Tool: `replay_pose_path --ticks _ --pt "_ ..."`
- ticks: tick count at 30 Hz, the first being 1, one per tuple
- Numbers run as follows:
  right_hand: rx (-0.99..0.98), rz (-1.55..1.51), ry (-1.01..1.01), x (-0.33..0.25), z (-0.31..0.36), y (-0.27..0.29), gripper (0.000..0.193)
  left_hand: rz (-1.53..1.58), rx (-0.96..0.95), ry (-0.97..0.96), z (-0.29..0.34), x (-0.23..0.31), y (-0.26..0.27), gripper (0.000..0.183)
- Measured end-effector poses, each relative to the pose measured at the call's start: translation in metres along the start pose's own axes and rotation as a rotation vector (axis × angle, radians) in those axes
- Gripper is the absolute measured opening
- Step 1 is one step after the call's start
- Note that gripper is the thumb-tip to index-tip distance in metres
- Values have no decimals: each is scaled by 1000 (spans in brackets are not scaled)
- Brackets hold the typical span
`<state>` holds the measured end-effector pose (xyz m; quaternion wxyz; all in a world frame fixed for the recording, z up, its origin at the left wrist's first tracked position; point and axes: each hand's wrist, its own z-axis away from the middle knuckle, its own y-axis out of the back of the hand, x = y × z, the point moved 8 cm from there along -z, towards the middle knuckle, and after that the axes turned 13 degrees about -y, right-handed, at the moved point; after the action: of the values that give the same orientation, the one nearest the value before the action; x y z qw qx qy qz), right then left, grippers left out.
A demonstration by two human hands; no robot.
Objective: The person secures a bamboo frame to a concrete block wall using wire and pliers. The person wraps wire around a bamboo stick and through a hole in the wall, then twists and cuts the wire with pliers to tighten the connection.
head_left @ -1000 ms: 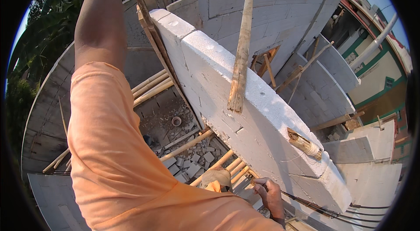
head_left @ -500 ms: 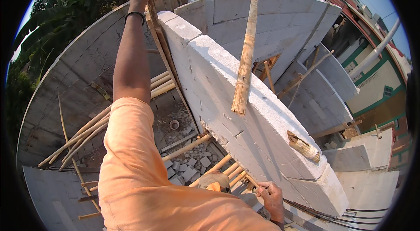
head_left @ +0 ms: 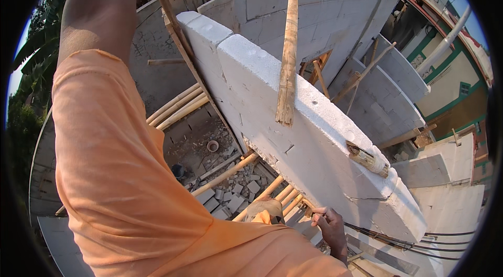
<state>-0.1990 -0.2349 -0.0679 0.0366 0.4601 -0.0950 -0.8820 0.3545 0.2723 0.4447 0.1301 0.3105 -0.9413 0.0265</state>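
My left arm (head_left: pixel 99 20) reaches up past the upper left edge, so its hand is out of sight. Low at the right, my right hand (head_left: pixel 331 227) is closed beside the near face of a white block wall (head_left: pixel 272 120). A thin light-brown wooden stick (head_left: pixel 309 204) runs up to its fingers and seems to be in its grip; most of it is hidden. Across the wall's top lies a bamboo pole (head_left: pixel 287 57), its split end overhanging on my side. A shorter bamboo piece (head_left: pixel 368 159) bound with string rests farther along the top.
Beneath me, bamboo poles (head_left: pixel 225 174) cross above a floor with broken blocks (head_left: pixel 222 201) and a small bucket (head_left: pixel 212 146). An upright wooden board (head_left: pixel 201 83) stands at the wall's left end. Dark steel bars (head_left: pixel 377 236) extend at lower right. Curved block walls (head_left: pixel 325 9) stand beyond.
My left arm has swung up and left, taking its hand out of view; that hand was gripping the upright wooden board. My right hand has shifted slightly right and up.
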Motion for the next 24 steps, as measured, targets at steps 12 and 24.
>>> replay_pose_path --ticks 12,24 --pt "64 26 139 -33 16 4 22 -88 -328 53 165 64 64 41" --pt "441 108 429 -68 161 58 21 265 -703 -613 276 341 -77 46"
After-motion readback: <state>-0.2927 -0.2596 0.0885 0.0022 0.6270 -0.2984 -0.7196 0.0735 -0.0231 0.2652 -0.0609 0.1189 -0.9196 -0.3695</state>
